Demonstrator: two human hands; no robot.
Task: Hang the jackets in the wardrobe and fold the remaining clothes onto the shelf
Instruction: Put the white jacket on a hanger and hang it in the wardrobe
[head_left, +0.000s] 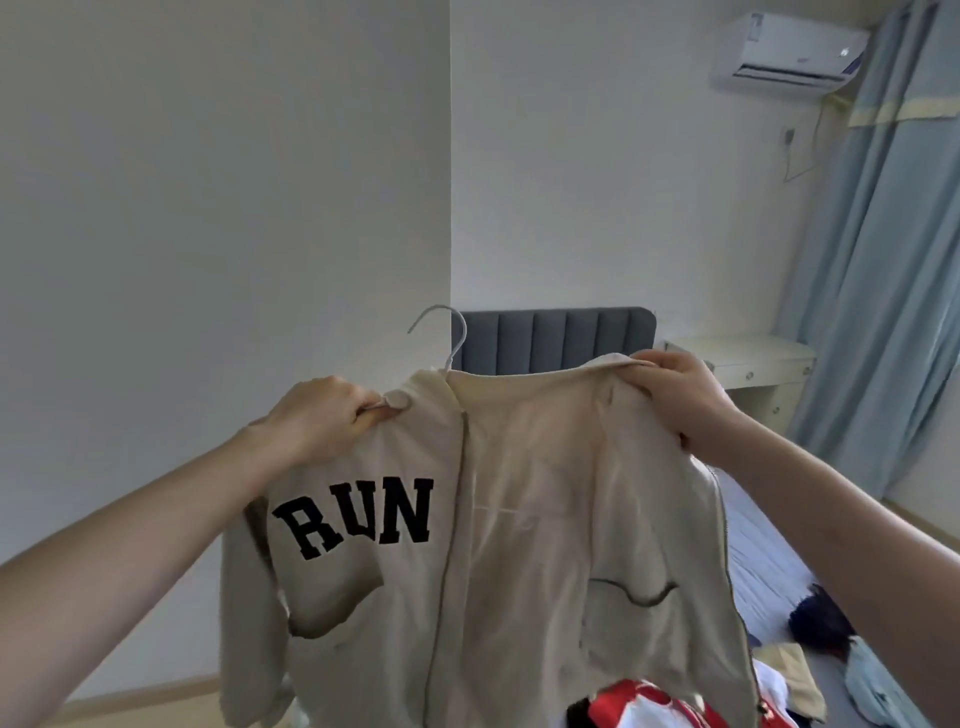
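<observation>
A beige zip jacket (467, 545) hangs upright in front of the person, held in the air above the bed (753, 551), its long axis vertical, collar up and hem cut off by the lower frame edge. The front half (printed "RUN") faces the camera; the other half shows its lining. The left hand (317, 415) curls its fingers round one shoulder, the right hand (675, 389) pinches the opposite shoulder. A white hanger (449, 332) shows only its hook above the collar. Other clothes (644, 706) lie partly hidden below.
</observation>
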